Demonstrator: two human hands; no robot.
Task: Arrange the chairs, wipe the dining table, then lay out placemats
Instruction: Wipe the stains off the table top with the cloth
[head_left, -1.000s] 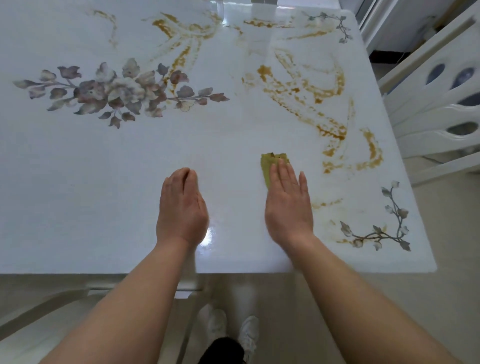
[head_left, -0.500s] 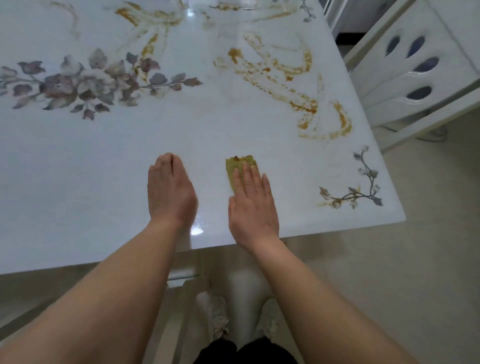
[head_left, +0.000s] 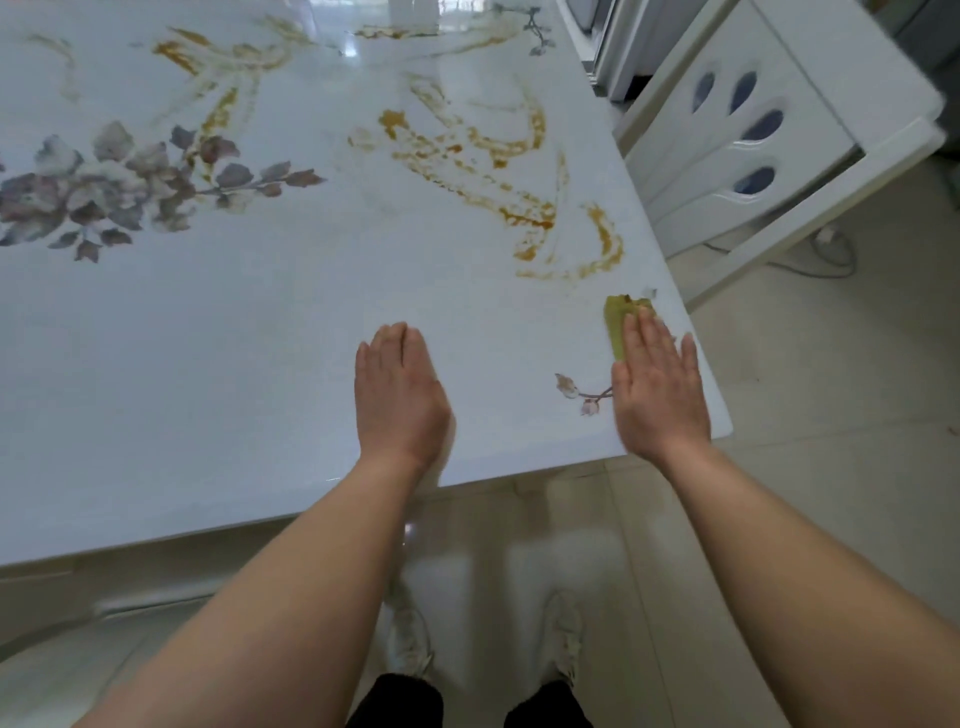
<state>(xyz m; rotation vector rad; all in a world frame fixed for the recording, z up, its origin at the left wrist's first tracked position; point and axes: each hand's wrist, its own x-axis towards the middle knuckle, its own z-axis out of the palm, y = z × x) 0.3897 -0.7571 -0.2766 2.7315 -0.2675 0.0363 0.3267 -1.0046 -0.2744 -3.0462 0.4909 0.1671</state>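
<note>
The white bench (head_left: 260, 364) fills the upper left of the frame. Its near edge slants from the lower left up to a rounded corner at mid right, and its right edge runs from there to the top.

The right hand (head_left: 660, 395) lies flat just inside that corner with its fingers straight and together, pressing a yellow-green cloth (head_left: 617, 322) onto the bench; its heel is at the near edge. The left hand (head_left: 397, 395) rests flat near the centre of the frame, fingers straight and holding nothing. Bare white top stretches from it toward the left.

Orange-brown smears (head_left: 524, 218) arc across the bench above both hands, the nearest just above the cloth. A grey flower print (head_left: 104, 187) sits at mid left.

A white chair (head_left: 727, 156) stands close beside the right edge at upper right, with a cable (head_left: 831, 260) on the tiled floor (head_left: 831, 467) beneath it.

Most of the cloth is hidden under the fingers, and the right hand covers part of a small printed sprig (head_left: 576, 392). The bench is cut off at the left and top, and the chair is blurred. Pale shoes (head_left: 410, 639) show faintly at the bottom centre.
</note>
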